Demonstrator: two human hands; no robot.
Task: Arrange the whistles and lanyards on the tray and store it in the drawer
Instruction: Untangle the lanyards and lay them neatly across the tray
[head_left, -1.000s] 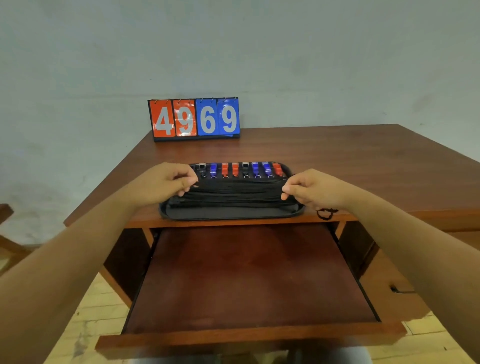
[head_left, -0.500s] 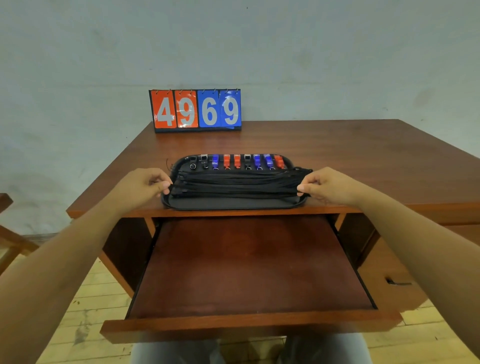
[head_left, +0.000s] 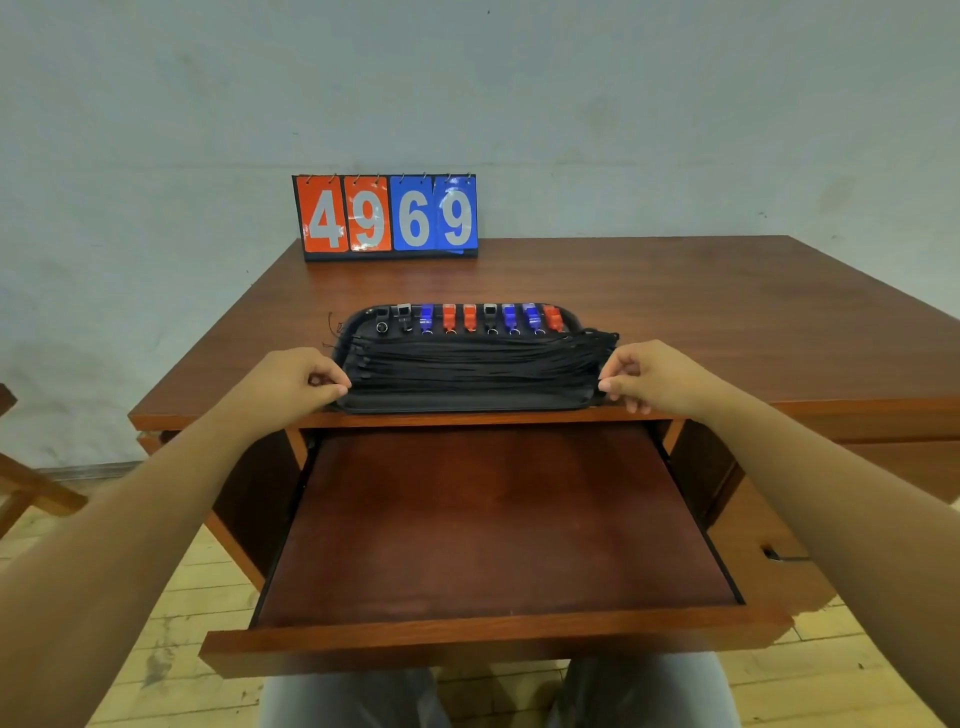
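Left hand (head_left: 291, 387), right hand (head_left: 657, 379): pinch on opposite tray (head_left: 467, 403) ends

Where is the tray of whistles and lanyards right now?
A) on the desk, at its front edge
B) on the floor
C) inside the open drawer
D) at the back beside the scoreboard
A: the tray sits on the desk, just above the pulled-out drawer.

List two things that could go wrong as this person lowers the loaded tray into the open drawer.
1. The left hand and right hand pinch only the ends of the tray; tilting could slide the whistles out of their row.
2. The lanyards overhang the right rim and may snag on the drawer.
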